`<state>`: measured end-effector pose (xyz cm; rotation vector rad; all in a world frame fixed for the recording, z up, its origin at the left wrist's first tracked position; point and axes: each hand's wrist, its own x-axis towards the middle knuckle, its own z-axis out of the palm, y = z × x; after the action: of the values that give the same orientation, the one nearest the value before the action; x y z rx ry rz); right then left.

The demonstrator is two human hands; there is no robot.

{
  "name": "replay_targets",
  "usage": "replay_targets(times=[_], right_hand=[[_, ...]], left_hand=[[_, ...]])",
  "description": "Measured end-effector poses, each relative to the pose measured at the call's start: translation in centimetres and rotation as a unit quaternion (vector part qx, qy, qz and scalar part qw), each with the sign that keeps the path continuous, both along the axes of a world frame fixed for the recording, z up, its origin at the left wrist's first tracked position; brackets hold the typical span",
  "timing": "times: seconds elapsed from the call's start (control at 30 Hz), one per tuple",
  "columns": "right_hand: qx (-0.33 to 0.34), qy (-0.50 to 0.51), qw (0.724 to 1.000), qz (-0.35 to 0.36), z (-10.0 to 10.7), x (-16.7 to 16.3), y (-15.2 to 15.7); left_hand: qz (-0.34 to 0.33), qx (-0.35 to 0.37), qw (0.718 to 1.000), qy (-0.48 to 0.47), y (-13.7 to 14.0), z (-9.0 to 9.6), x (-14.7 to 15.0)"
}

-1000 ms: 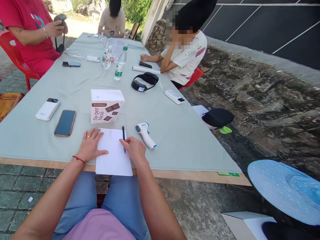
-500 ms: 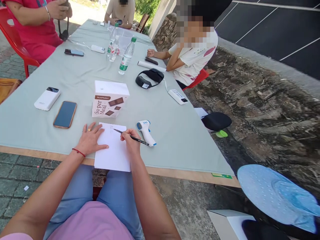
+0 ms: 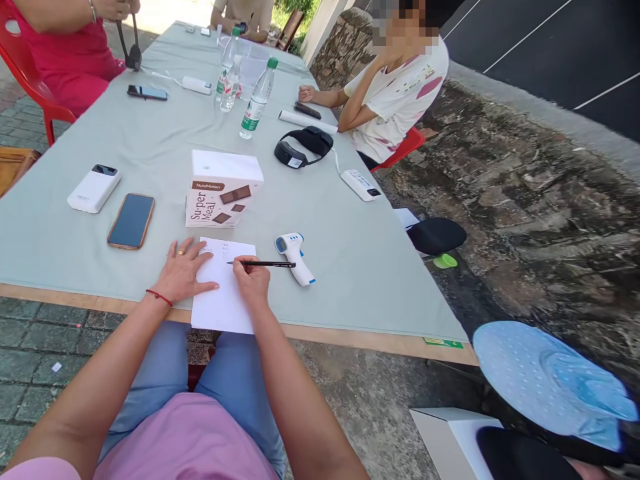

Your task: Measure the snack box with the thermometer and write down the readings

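White paper [image 3: 220, 310] lies at the table's near edge, with small handwritten marks near its top. Flat on its left side rests my left hand [image 3: 187, 272], fingers spread, a ring and a red cord bracelet on it. My right hand [image 3: 253, 283] is closed around a black pen [image 3: 270, 264], its tip at the paper below the marks. Just right of that hand lies a white and blue infrared thermometer [image 3: 295, 259]. Behind the paper stands a white and brown snack box [image 3: 223, 190]. To the left are a phone [image 3: 131, 221] and a white power bank [image 3: 95, 189].
Across the grey-green tablecloth [image 3: 350, 267] stand several plastic bottles [image 3: 257, 100], with a black headset [image 3: 305, 145] and another power bank [image 3: 361, 185] at the right. People sit around the far part. A blue hat [image 3: 545, 380] is beyond the right edge.
My right hand has moved slightly down the paper, and the pen now lies nearer to level. More small marks show on the sheet. My left hand stays in place on it.
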<state>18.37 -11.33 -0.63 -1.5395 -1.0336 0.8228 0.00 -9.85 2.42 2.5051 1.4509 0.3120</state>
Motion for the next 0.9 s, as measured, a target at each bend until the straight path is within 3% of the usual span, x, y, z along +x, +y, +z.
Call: replay_targets(times=[0.23,0.9], right_hand=[[-0.02,-0.054,0.998,0.029,0.32,0.22,-0.13],[-0.023,-0.05,0.997,0.046,-0.48,0.28,-0.07]], left_hand=[[-0.025,0.005,0.999,-0.026,0.15,-0.14,-0.2],[-0.024,-0.001,0.999,-0.025,0.13,-0.08,-0.13]])
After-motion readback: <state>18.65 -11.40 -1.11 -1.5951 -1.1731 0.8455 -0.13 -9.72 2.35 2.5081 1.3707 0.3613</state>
